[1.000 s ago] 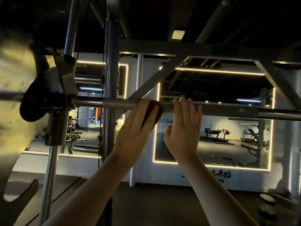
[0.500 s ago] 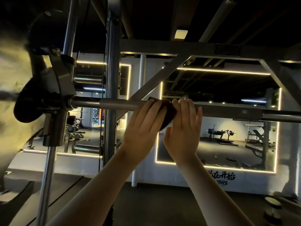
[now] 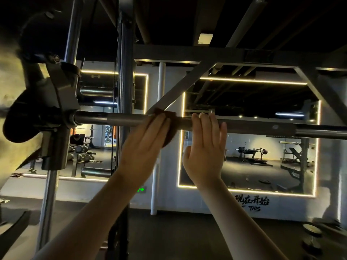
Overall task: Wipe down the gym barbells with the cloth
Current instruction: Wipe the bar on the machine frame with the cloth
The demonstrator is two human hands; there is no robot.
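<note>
Leftward along the barbell (image 3: 124, 120) the cloth (image 3: 171, 117) has been slid, pressed by straight fingers of the left hand (image 3: 144, 147), with straight fingers of the right hand (image 3: 204, 149) rested just beside.

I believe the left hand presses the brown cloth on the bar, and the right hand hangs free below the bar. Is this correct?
Not fully. The left hand does press the brown cloth on the bar, but the right hand does not hang free: its fingers lie on the bar, just right of the cloth. The head view shows this.
</note>
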